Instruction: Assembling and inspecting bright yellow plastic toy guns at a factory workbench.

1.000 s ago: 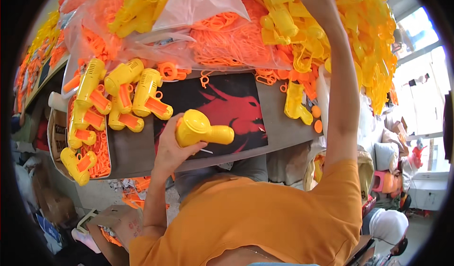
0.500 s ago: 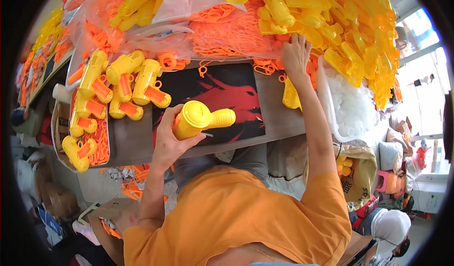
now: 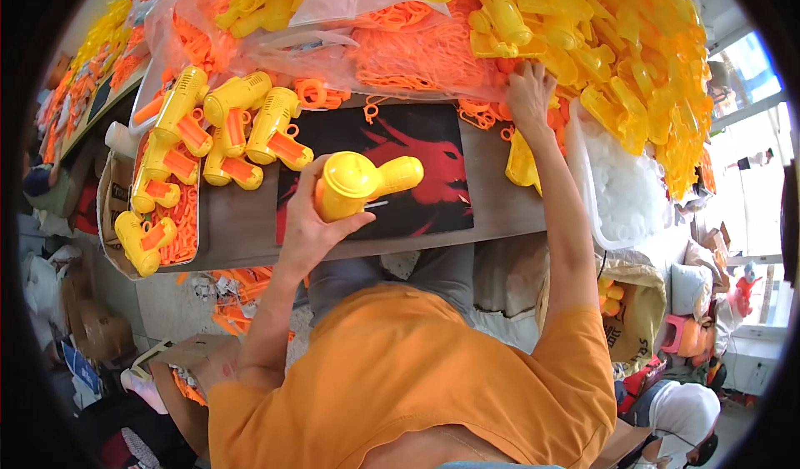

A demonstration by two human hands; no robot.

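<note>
Over the black mat (image 3: 417, 169) with the red print in the middle of the surface (image 3: 250, 223), the left hand (image 3: 312, 219) is wrapped around a yellow toy gun shell (image 3: 358, 186), holding it up just above the mat with its round end facing the camera. The right hand (image 3: 531, 94) is stretched out to the far edge, fingers spread and pressed into the spot where the yellow parts pile (image 3: 617, 52) meets the heap of small orange pieces (image 3: 425, 48). Whether it has pinched anything can't be told, since the fingertips are buried in the parts.

So this looks like the fetch-a-part step: body in one hand, other hand fishing for what goes onto it. Next move probably calls for picking out a single piece from that tangle and bringing it to the shell, lined up right. Finished yellow-and-orange guns (image 3: 225, 127) sit in a row to the left, well apart from both hands.
</note>
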